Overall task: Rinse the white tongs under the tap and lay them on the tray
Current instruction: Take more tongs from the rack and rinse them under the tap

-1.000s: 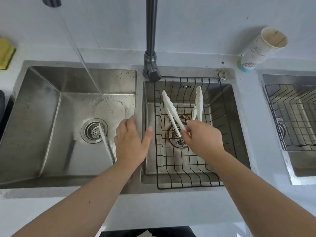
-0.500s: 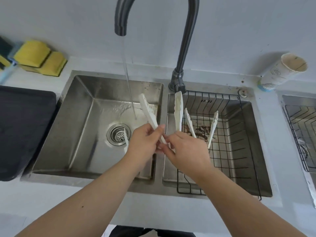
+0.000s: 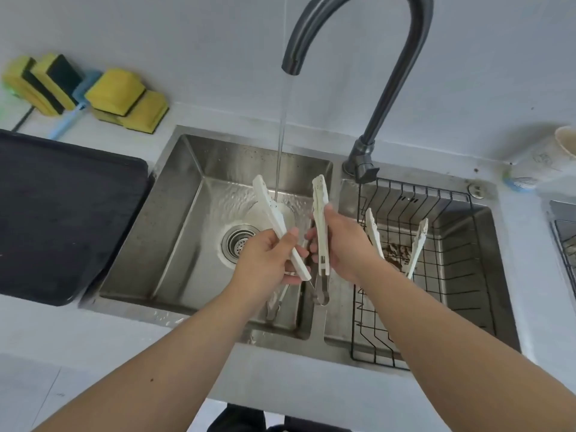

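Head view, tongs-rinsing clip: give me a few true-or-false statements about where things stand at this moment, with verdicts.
1. Water runs from the tap. True.
2. The white tongs lie on the black tray. False: they are held above the left basin.
3. The left hand and the right hand each grip one arm of the white tongs. True.
4. The wire basket sits in the left basin. False: it sits in the right basin, with a second pair of tongs in it.

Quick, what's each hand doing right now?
Left hand: grips the left arm of the white tongs.
Right hand: grips the right arm of the same tongs.
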